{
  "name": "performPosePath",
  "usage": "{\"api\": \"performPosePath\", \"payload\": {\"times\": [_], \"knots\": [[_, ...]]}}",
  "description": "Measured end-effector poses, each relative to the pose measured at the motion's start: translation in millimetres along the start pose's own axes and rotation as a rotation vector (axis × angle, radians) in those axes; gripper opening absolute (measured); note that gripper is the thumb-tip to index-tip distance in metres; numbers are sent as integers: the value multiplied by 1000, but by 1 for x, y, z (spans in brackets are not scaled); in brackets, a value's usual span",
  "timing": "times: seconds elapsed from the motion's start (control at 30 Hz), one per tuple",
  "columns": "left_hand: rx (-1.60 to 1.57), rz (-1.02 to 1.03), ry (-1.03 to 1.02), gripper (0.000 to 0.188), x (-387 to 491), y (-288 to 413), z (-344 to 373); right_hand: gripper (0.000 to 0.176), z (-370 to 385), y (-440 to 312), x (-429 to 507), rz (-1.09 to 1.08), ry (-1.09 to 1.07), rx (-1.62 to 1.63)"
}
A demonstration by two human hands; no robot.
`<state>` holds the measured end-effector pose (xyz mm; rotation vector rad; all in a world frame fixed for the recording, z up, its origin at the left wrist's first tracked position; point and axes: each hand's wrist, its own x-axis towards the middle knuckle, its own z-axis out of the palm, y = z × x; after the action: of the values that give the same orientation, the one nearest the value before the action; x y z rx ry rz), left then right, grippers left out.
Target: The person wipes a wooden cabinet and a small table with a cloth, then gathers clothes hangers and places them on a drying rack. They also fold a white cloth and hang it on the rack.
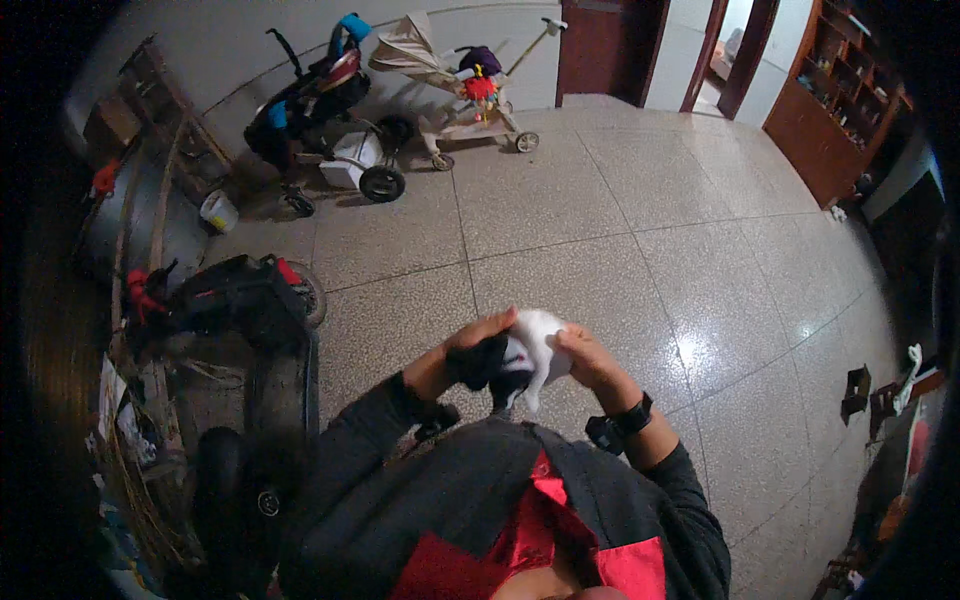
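In front of my chest I hold a soft white and black item (538, 341), perhaps cloth or a garment; its exact kind cannot be told. My left hand (480, 330) is at its left side, fingers along the upper edge, with a dark bunched part below the palm. At the right side, my right hand (587, 355) pinches the white part between thumb and fingers. A narrow white piece hangs down between the hands. Dark straps with small black devices are at both wrists.
A black stroller (315, 97) and a beige stroller (465, 90) stand by the back wall. At left are a parked scooter or cart (240, 300) and a white bucket (219, 211). A wooden cabinet (814, 127) stands at right. Terrazzo floor (547, 202) lies ahead.
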<state>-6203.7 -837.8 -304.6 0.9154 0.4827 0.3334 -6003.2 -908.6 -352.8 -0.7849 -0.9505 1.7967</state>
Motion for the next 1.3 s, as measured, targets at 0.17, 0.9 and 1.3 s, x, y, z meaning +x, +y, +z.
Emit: {"api": "performPosePath", "payload": {"times": [0.17, 0.9, 1.3], "knots": [[-61, 54, 47, 46, 141, 102, -50, 27, -117, -91, 57, 21, 201, -131], [58, 248, 420, 32, 521, 318, -255, 24, -435, -365, 421, -428, 410, -233], [-131, 223, 401, 43, 692, 354, -324, 23, -589, -376, 499, -169, 482, 5]]}}
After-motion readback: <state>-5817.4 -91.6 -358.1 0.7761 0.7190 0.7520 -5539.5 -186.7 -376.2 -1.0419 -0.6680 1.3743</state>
